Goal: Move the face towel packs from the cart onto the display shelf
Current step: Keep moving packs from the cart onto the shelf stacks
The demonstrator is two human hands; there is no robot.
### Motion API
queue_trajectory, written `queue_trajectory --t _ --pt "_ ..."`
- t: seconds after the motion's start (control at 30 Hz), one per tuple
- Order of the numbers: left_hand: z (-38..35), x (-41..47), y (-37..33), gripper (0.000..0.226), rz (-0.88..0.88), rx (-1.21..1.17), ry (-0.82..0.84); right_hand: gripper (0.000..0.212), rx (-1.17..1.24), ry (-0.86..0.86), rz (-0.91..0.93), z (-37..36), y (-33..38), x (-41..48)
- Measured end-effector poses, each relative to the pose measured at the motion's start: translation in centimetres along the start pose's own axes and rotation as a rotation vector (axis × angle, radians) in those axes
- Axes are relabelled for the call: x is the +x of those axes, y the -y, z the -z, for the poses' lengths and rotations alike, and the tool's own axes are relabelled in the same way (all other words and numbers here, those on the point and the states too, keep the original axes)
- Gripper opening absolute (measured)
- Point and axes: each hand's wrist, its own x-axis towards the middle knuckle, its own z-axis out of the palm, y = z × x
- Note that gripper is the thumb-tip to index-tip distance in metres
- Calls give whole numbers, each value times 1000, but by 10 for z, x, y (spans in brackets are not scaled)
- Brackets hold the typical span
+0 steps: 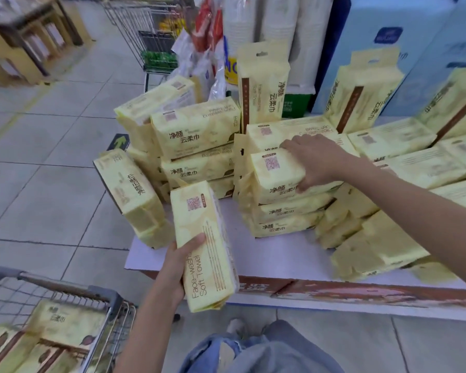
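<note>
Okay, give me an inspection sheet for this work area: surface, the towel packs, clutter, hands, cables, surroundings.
Surface: display shelf, white top, bare at the front, yellow packs stacked and leaning over the rest.
Job's things: upright pack held over the shelf's front edge; top pack on the middle stack; more packs lying in the cart at lower left.
Clutter: loose packs tumbled at the shelf's right front.
Hands: left hand grips the upright pack; right hand grips the top pack.
Cables: nothing seen.
Surroundings: tiled floor; second cart behind; blue boxes at back right.
</note>
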Motion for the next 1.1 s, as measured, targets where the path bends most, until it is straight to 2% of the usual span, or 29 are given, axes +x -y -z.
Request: queue_trajectory --t 0.33,0.47,0.5,0.57,0.63,0.7,0.77,0.83,0.9,1.0,1.1 --pt "-5 11 2 79 47 62 -28 120 43 -36 -61 -23 -8 -11" --pt "-8 9 -1 87 -17 140 -40 117 135 -43 -146 -26 2 -24" --pt "-7 7 -3 90 -48 162 -52 113 232 -72 -170 -26 8 -29" --pt "-5 3 -6 99 -119 227 -72 98 547 -246 -240 -23 28 -41" --pt "-2 -1 -10 106 -195 360 -79 75 893 -482 -316 -20 56 -54" --pt "-1 -4 -16 103 -266 520 -91 54 1188 -565 -386 -17 88 -61" --pt "-1 -5 -20 105 -326 654 -88 47 1469 -428 -458 -16 120 -61" --pt "-4 -7 -21 104 -374 753 -85 47 1710 -184 -519 -19 148 -57" --pt "-9 -9 -21 101 -431 857 -90 51 1918 -48 -593 -24 167 -50" --pt "-14 -14 -17 98 -539 1039 -115 74 2072 -41 -765 -27 181 -41" --pt "-13 -15 -14 99 -603 1158 -127 75 2121 -57 -895 -37 184 -39"
